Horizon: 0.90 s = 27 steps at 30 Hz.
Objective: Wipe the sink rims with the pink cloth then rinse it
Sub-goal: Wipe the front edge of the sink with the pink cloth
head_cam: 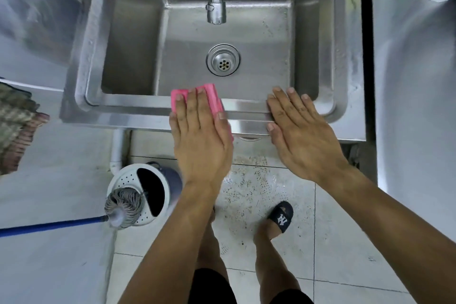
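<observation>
A steel sink [133, 106] fills the upper middle of the view, with a round drain [223, 60] in its basin. A flexible faucet [216, 11] hangs over the basin; no water runs from it. The folded pink cloth [214, 96] lies on the sink's front rim. My left hand [199, 136] presses flat on the cloth, fingers together, covering most of it. My right hand [299, 131] rests flat on the same front rim to the right, fingers spread, holding nothing.
A white mop bucket [130, 180] with a grey mop [124, 205] and blue handle stands on the floor at lower left. A steel counter [407, 81] flanks the sink on the right. A woven rag [14, 126] lies at left. My feet stand on wet tiles.
</observation>
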### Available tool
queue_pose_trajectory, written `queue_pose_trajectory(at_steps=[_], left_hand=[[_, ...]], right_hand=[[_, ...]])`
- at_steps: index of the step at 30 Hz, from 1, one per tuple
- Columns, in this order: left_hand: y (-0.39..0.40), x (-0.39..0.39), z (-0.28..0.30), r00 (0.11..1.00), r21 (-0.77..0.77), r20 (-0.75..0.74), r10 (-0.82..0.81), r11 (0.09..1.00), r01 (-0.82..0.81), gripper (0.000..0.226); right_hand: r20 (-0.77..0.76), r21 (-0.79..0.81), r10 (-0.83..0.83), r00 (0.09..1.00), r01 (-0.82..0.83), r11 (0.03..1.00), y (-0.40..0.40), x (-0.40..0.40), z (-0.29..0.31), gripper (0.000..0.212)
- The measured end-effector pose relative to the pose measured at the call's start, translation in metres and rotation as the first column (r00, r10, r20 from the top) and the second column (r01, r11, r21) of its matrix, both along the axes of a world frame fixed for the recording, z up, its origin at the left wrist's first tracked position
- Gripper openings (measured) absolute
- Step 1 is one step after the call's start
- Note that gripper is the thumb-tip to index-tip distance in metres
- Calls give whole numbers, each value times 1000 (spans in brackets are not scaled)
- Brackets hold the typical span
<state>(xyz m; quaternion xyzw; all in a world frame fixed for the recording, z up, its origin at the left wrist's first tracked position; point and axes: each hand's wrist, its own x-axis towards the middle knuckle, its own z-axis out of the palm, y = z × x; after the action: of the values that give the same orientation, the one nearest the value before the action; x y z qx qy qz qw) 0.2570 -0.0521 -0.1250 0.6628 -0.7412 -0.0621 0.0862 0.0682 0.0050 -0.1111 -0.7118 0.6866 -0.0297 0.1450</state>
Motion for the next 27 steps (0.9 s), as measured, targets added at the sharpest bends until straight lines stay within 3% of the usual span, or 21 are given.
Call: queue_pose_trajectory(at_steps=[2,7,10,13,19,24,27], left_hand=[[2,-18,2,999,19,-19,38,999,-38,61],[-9,25,-2,979,13,-23,-200,980,201,62],[-30,58,-5,998,0,-21,-57,998,57,61],[-21,39,-8,999,-40,-33,17,999,-18,59],[-27,75,1,955,23,20,-295,955,294,61],[-36,71,-1,998,-9,-31,63,998,-64,61],[-22,51,-4,996,-48,-64,66,996,-70,61]], right_hand=[[13,23,59,998,-60,998,-8,3,3,63],[38,65,236,971,-238,969,-33,13,4,62],[43,76,292,956,-294,953,-41,12,2,64],[58,77,345,937,-349,934,-53,22,1,63],[17,61,390,920,-391,918,-54,30,0,70],[45,61,397,917,-399,915,-60,34,-1,66],[81,16,398,914,-401,916,-74,52,0,66]])
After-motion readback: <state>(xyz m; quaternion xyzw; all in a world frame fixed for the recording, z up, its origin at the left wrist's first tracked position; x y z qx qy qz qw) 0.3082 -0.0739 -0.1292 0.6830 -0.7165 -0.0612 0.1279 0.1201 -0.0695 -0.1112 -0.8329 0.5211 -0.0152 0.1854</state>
